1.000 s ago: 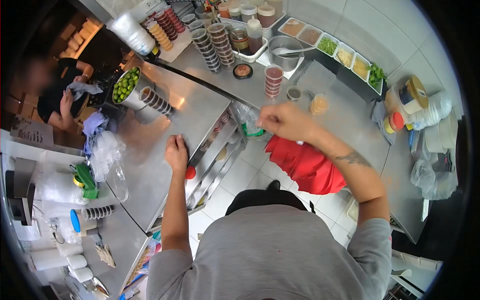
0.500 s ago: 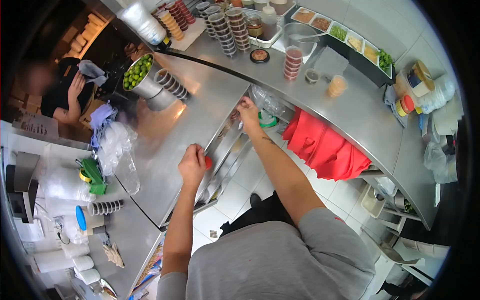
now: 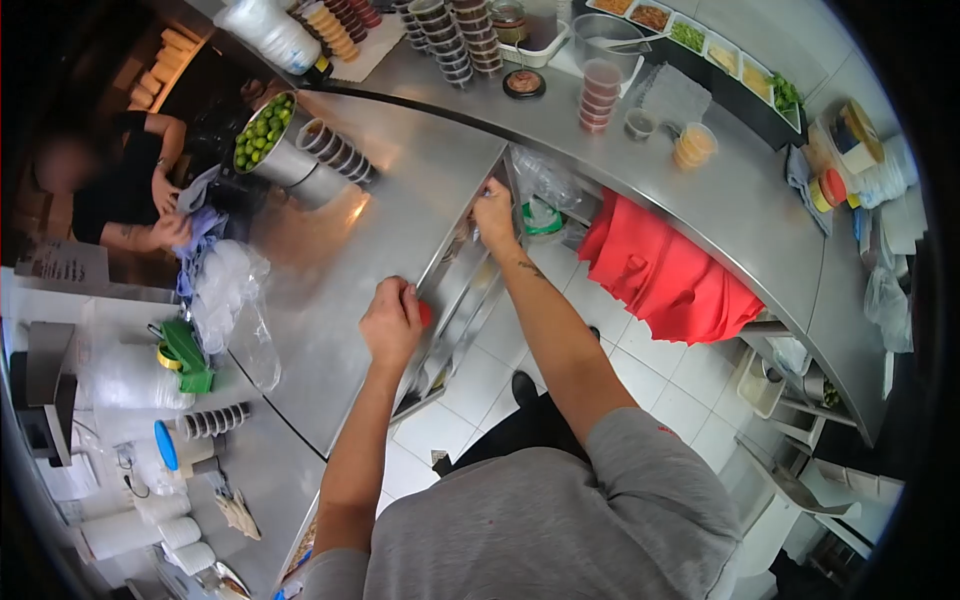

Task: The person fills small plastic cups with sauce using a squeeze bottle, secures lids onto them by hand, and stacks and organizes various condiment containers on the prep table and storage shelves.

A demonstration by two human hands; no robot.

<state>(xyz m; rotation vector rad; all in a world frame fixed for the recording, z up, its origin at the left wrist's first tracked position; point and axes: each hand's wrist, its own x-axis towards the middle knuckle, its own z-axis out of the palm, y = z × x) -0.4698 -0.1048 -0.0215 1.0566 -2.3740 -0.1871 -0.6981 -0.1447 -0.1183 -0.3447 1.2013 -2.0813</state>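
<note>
The left hand [image 3: 392,324] and, at its one o'clock, the right hand [image 3: 494,214] are curled, contents untellable, while shelving [image 3: 466,293] is seemingly reached into, clearance being needed next.

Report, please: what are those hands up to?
Left fingers curled by counter edge. Right fingers farther along it. Grip contents unclear. Red object close beside left.

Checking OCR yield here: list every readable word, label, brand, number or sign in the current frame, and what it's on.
Legible text: none.
Grey sign at the left: rows of marks, too blurred to read.
Plastic-wrapped stack at upper left: bluish marks, too small to read.
Yellow-lidded tub at the right: dark label, unreadable.
Red-lidded jar beside it: any print is too small to make out.
</note>
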